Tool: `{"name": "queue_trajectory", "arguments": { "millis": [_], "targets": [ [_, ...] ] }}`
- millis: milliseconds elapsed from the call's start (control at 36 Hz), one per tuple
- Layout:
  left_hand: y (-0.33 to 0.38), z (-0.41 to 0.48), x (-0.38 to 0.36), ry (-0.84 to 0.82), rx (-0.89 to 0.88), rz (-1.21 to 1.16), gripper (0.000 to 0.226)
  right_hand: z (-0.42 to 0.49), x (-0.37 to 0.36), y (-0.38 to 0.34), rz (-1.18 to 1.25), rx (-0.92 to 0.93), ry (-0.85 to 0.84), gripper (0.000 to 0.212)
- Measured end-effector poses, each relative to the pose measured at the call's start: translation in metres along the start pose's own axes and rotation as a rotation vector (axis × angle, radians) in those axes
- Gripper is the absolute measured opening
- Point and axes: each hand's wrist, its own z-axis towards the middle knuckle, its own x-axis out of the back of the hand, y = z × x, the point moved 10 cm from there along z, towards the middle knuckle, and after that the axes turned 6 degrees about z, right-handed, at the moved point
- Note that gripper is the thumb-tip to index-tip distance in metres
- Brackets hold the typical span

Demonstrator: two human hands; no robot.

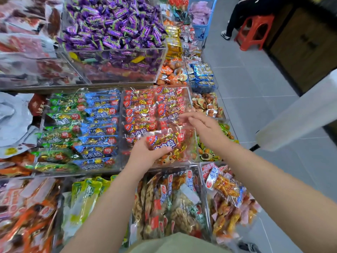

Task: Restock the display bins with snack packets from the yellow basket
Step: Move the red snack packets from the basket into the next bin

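My left hand (pixel 144 154) grips a red snack packet (pixel 165 141) with blue lettering, held at the near end of a clear display bin (pixel 191 99) stacked with the same red packets. Just right of that packet, my right hand (pixel 204 125) hovers over the bin with relaxed, slightly blurred fingers that hold nothing I can make out. The yellow basket is out of view.
Left of the red bin lie blue packets (pixel 102 128) and green packets (pixel 62 125). Purple candies (pixel 113 24) fill the upper bin. Nearer me are bins of mixed snacks (pixel 175 201). A grey tiled aisle, a red stool (pixel 255 30) and a seated person lie to the right.
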Motion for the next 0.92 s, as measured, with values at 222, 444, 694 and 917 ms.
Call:
{"name": "queue_trajectory", "arguments": {
  "millis": [222, 444, 694, 917],
  "targets": [
    [0.031, 0.006, -0.020, -0.073, -0.146, 0.070, 0.045, -0.003, -0.017, -0.004, -0.868, 0.057, -0.296, 0.034],
    [0.073, 0.006, -0.003, 0.018, -0.534, 0.696, 0.087, 0.003, -0.035, 0.016, -1.000, 0.056, -0.317, 0.032],
    [0.063, 0.035, -0.031, -0.216, -0.529, 0.914, 0.098, 0.008, -0.026, 0.022, -0.728, 0.020, -0.161, 0.017],
    [0.050, 0.037, -0.039, -0.184, -0.536, 1.170, 0.087, 0.004, -0.037, 0.035, -1.059, -0.021, -0.366, 0.027]
  ]
}}
